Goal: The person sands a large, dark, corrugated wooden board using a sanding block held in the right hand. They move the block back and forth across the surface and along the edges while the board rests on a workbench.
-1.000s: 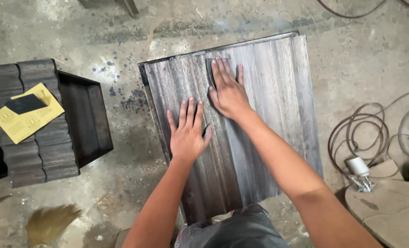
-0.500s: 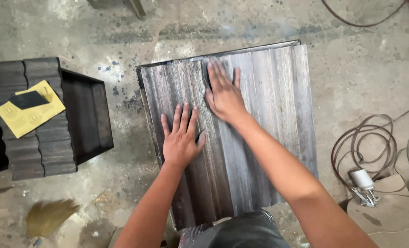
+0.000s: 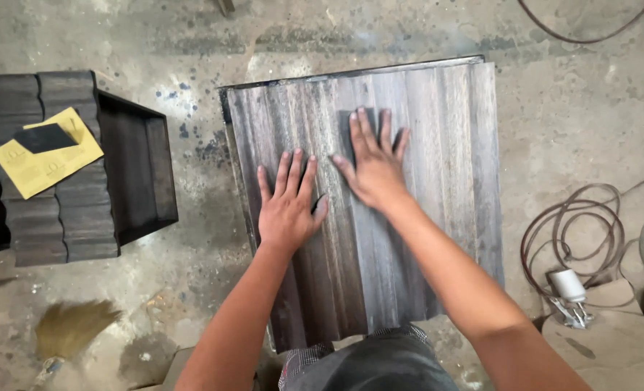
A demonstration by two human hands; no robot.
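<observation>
The dark fluted wooden panel (image 3: 409,188) lies flat on the concrete floor (image 3: 568,108), directly in front of the person, its far edge toward the top of the view and its near edge at the knees. The right hand (image 3: 376,163) lies palm-down on the middle of the panel, fingers (image 3: 369,130) spread wide and flat, pressing a dark piece of sandpaper (image 3: 346,127) that shows only at the fingertips. Compared with half a second ago, this hand and the sandpaper sit farther from the panel's far edge and slightly toward its right edge: judged from this, the stroke runs along the flutes, and the abrading pass is in progress. The left hand (image 3: 287,206) is flat on the panel near its left edge, fingers extended and slightly apart, gripping nothing; its place on the panel has hardly changed, so it appears to brace the work. At the left edge of the floor stand a dark fluted open-fronted box (image 3: 98,188), carrying a yellow sandpaper sheet (image 3: 51,163) with a smaller dark piece (image 3: 43,137) on it. A straw brush (image 3: 72,329) lies near the lower left corner; coiled cable (image 3: 575,224) lies at the right.
</observation>
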